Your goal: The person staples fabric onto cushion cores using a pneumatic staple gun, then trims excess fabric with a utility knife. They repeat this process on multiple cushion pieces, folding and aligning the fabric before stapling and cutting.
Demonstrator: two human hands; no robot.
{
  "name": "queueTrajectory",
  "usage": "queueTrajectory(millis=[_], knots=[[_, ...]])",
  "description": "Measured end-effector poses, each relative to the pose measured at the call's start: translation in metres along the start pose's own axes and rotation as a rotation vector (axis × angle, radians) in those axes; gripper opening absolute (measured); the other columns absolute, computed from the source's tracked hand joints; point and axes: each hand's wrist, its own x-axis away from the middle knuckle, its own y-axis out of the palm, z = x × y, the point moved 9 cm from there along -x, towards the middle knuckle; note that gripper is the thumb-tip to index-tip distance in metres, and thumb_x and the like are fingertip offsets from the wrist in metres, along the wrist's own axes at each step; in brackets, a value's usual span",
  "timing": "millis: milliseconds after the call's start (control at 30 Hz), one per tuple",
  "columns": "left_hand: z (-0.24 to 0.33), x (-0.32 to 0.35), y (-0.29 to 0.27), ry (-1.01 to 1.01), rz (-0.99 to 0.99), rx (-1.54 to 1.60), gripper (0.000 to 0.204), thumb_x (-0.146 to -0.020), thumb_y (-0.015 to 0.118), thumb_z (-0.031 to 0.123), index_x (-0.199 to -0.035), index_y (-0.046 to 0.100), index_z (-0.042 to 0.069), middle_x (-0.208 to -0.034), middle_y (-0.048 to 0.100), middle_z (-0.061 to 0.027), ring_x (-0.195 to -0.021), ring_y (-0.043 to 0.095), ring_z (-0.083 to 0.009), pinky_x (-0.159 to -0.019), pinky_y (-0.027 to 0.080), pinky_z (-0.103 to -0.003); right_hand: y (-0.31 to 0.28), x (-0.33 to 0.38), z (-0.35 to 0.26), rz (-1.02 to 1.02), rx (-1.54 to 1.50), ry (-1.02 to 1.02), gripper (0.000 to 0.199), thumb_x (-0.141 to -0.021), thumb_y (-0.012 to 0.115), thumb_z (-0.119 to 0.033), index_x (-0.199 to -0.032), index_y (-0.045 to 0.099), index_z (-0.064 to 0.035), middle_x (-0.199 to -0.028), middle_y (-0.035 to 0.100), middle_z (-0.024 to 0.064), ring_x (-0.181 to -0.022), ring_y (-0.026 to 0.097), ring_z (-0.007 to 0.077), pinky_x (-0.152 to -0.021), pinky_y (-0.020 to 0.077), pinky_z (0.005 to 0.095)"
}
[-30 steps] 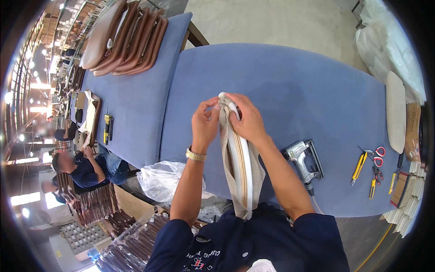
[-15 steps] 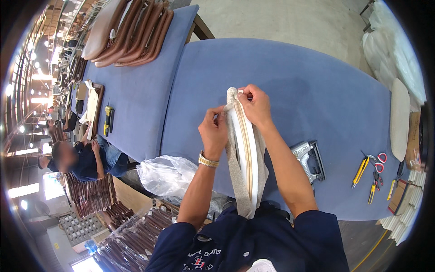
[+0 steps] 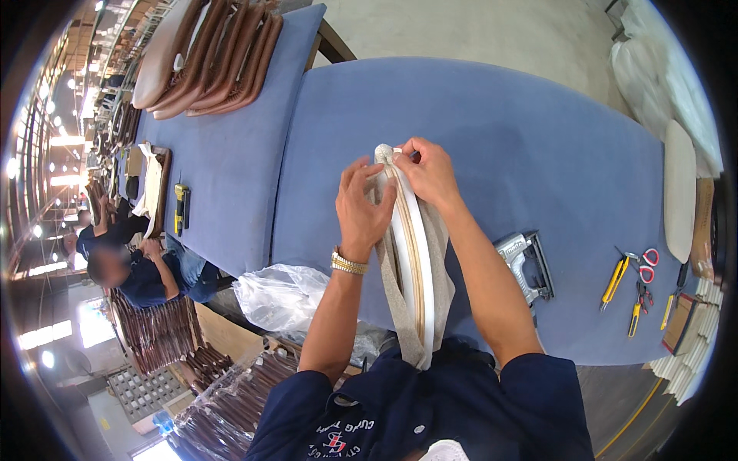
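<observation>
A padded seat panel (image 3: 419, 253) stands on edge between my forearms, its near end against my shirt. Its plywood layers and white foam show along the upward edge, and beige fabric (image 3: 393, 296) hangs loosely down both sides. At the far end, where the fabric is gathered around the tip, my right hand (image 3: 428, 175) pinches the fabric between thumb and fingers. My left hand (image 3: 364, 211) is at the left side of that end, fingers spread and raised, the thumb near the plywood edge. A staple gun (image 3: 526, 265) lies right of my right forearm.
On the blue table (image 3: 477, 100) at right lie a yellow cutter (image 3: 615, 283), red-handled scissors (image 3: 650, 265) and pliers (image 3: 638, 307). A beige padded panel (image 3: 679, 192) is at the right edge. Clear plastic (image 3: 280, 296) bunches at left. Brown seats (image 3: 223, 58) are stacked far left; co-workers (image 3: 154, 269) stand left.
My left hand has let go of the fabric; its fingers have spread and the thumb has moved across toward the edge. The right hand keeps its pinch at the far end.
</observation>
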Motion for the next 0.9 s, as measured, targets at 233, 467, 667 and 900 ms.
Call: queueTrajectory(millis=[233,467,667,900], knots=[[-0.031,-0.006,0.017,-0.239,-0.282,0.297,0.029,-0.09,0.071,0.007,-0.118,0.063,0.004,-0.118,0.074,-0.0138,-0.106,0.073,-0.0271,-0.091,0.057,-0.039,0.002,-0.004,0.002,-0.029,-0.058,-0.051,0.021,-0.09,0.073,-0.02,-0.086,0.068,0.0003,-0.097,0.078,0.0102,-0.069,0.061,0.0141,-0.066,0.0503,0.033],[-0.032,-0.018,0.028,-0.266,-0.322,0.19,0.031,-0.084,0.066,0.002,-0.115,0.062,0.005,-0.112,0.074,-0.0149,-0.1,0.074,-0.0305,-0.087,0.056,-0.039,0.002,-0.012,0.016,-0.034,-0.186,-0.068,0.021,-0.09,0.075,-0.02,-0.092,0.071,0.0007,-0.084,0.074,0.0113,-0.07,0.064,0.0182,-0.065,0.0514,0.0355],[-0.023,-0.026,0.046,-0.28,-0.282,0.25,0.03,-0.083,0.065,0.006,-0.113,0.064,0.007,-0.098,0.075,-0.0181,-0.087,0.072,-0.0399,-0.077,0.056,-0.046,-0.018,-0.015,0.037,-0.078,-0.393,0.126,0.014,-0.094,0.074,-0.015,-0.089,0.069,-0.002,-0.079,0.064,0.0013,-0.071,0.056,0.0084,-0.063,0.0462,0.0282],[-0.025,-0.027,0.062,-0.345,-0.347,0.229,0.031,-0.085,0.066,0.01,-0.116,0.065,0.009,-0.099,0.075,-0.0186,-0.087,0.072,-0.0389,-0.079,0.056,-0.046,-0.03,-0.011,0.043,-0.033,-0.476,0.176,0.012,-0.095,0.072,-0.011,-0.089,0.067,-0.0018,-0.084,0.065,0.0021,-0.073,0.057,0.0097,-0.067,0.0476,0.0289]])
